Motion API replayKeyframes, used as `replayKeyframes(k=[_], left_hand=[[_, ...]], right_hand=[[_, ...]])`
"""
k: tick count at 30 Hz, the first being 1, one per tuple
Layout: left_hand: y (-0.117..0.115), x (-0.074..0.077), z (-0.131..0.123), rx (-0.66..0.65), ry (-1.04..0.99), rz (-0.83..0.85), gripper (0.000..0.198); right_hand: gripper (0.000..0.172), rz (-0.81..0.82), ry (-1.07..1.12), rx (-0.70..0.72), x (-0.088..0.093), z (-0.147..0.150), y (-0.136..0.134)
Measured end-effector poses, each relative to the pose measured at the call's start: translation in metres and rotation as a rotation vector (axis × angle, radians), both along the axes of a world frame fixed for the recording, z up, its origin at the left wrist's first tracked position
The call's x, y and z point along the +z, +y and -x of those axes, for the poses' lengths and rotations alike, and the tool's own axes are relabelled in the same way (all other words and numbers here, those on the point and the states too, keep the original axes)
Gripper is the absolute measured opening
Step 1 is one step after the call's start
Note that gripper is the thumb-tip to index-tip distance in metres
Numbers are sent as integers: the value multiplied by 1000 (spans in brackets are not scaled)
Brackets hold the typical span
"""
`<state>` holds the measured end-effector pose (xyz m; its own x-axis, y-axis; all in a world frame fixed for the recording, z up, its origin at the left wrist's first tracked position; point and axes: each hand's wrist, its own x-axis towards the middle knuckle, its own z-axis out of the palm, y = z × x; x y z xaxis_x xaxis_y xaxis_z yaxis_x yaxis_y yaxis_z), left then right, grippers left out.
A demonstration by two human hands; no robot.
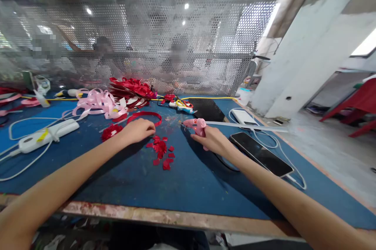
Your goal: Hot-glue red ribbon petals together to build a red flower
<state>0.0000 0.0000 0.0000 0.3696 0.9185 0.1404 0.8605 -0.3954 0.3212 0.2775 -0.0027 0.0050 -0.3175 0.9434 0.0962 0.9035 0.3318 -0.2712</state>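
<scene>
Worn and paint-flecked, the wooden front edge of the blue-covered table (182,187) runs across the bottom of the frame, with both bare forearms reaching over it from the lower corners. At centre, the left hand (138,130) lies palm-down on the blue surface with fingers curled under; whether it pinches anything cannot be told. Just right of its fingertips sits a small heap of cut red ribbon pieces (161,152), and a red ribbon rosette (111,131) lies just beside the wrist on the left. A loop of red ribbon strip (145,116) arcs right behind the knuckles. Right of centre, the right hand (213,140) is wrapped around the handle of a small pink glue gun (196,125), its nozzle pointing left toward the heap. A black smartphone (261,154) rests face-up just beside that wrist, plugged into a white cable. Toward the left edge lies a white power strip (48,134). Further back, in the upper left of the table, are a tangle of pale pink ribbon (96,103) and a pile of red ribbon flowers (132,89), before a perforated metal screen (141,42).
</scene>
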Motion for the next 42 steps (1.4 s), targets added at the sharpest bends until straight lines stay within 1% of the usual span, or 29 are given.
replayKeyframes(k=[2,4,7,10,14,15,17,20,23,26,29,32,36,38,42], left_hand=[[0,-8,-11,-6,29,-15,23],[4,-13,-17,-46,5,-22,23],[13,-16,-24,-142,-102,64,22],[19,-20,-29,-185,-186,140,18],[19,-23,-31,-205,-211,117,15],[18,-22,-30,-192,-253,116,15],[12,-21,-30,-137,-411,163,15],[0,-17,-31,-20,-753,331,17],[-14,-13,-34,49,-1047,468,21],[-25,-12,-36,124,-1231,554,23],[-30,-16,-36,179,-1337,582,23],[-32,-19,-36,163,-1397,558,22],[-34,-19,-37,144,-1440,519,24],[-37,-17,-39,155,-1447,520,26],[-41,-14,-42,180,-1455,531,29]], right_hand=[[25,-9,-58,-52,-7,0,2],[23,-22,-85,-76,-11,-1,3],[22,-28,-107,-80,-13,0,3],[24,-63,-133,-89,-12,1,2],[26,-77,-85,-107,-14,-1,2],[25,-83,-46,-95,-14,-2,2],[23,-101,65,-48,-15,-5,3],[22,-98,300,25,-15,-7,2],[28,12,552,50,-11,-5,-4],[30,146,756,60,-6,1,-16],[29,197,886,49,-3,6,-29],[25,203,896,65,-5,7,-35],[23,161,829,143,-9,7,-36],[26,140,806,199,-9,8,-37],[33,128,782,357,-5,13,-40]])
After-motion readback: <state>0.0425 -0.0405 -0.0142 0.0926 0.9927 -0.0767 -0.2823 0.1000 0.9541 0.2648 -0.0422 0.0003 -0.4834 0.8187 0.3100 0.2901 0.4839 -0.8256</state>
